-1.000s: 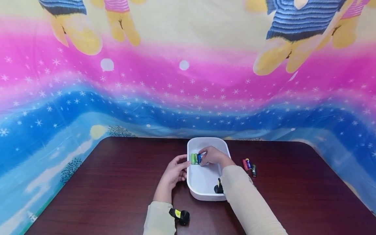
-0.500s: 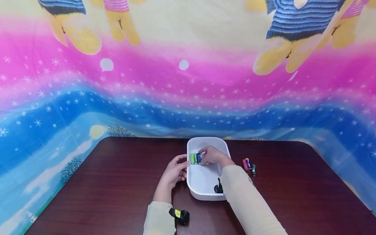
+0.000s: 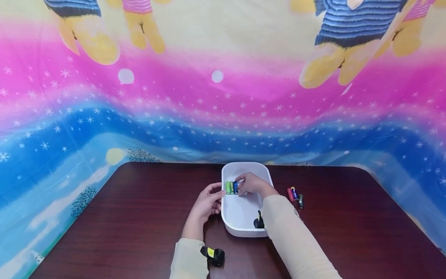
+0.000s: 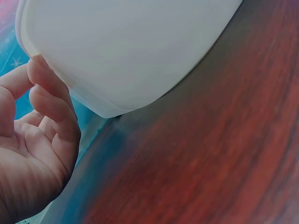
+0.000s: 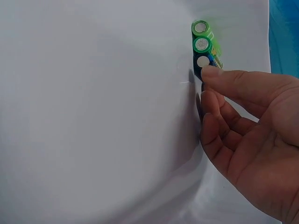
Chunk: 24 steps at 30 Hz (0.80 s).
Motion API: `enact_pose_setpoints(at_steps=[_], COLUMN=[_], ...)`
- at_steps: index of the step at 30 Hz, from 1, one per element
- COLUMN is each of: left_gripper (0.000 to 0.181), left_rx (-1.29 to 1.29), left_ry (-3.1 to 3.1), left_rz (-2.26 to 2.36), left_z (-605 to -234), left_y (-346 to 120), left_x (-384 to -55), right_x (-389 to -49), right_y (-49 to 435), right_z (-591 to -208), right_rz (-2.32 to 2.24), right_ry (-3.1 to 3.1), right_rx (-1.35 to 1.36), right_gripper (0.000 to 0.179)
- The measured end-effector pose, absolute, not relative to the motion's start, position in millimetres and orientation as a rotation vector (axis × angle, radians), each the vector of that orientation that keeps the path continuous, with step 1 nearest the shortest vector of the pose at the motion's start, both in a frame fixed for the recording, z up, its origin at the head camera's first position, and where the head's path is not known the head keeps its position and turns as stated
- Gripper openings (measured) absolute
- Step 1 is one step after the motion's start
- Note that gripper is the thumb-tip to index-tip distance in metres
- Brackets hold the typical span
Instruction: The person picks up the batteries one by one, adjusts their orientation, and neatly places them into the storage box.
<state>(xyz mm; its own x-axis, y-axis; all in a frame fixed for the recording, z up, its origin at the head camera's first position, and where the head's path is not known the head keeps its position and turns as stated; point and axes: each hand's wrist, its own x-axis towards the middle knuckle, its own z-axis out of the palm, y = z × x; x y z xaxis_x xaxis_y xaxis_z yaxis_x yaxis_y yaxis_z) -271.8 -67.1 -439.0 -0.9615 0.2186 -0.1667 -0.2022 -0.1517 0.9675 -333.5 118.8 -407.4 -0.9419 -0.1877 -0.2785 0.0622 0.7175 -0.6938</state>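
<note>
A white plastic tray (image 3: 240, 217) stands on the table, with two green batteries (image 3: 230, 188) and a blue battery (image 3: 235, 188) side by side against its left wall. My right hand (image 3: 251, 183) reaches inside and grips the blue battery by its ends. In the right wrist view the thumb presses the flat end of the blue battery (image 5: 202, 61), beside the green batteries (image 5: 201, 44). At the tray's left rim, my left hand (image 3: 205, 204) holds the edge. Its curled fingers (image 4: 49, 100) lie along the tray's outer side in the left wrist view.
Right of the tray, a red battery (image 3: 290, 195), a purple battery (image 3: 295, 193) and a dark green battery (image 3: 301, 201) lie on the dark wooden table (image 3: 139, 217). A printed cloth (image 3: 195, 104) hangs behind the table. Black wrist cameras (image 3: 216, 256) sit on both sleeves.
</note>
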Motion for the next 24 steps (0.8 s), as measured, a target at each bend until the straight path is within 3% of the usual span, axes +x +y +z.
enact_pose_setpoints(at_steps=[9, 24], left_gripper=[0.046, 0.048], left_rx=[0.038, 0.046], left_ry=[1.848, 1.847], left_rz=[2.169, 2.168], left_z=[-437.7, -438.6], left_y=[-68.7, -69.0], left_x=[-271.2, -271.6], right_x=[-335.4, -321.7], right_y=[118.4, 168.7], right_z=[-398.3, -318.9], right_rz=[-1.017, -1.275], right_ry=[2.620, 2.546], right_rx=[-0.097, -0.264], right_gripper=[0.058, 0.051])
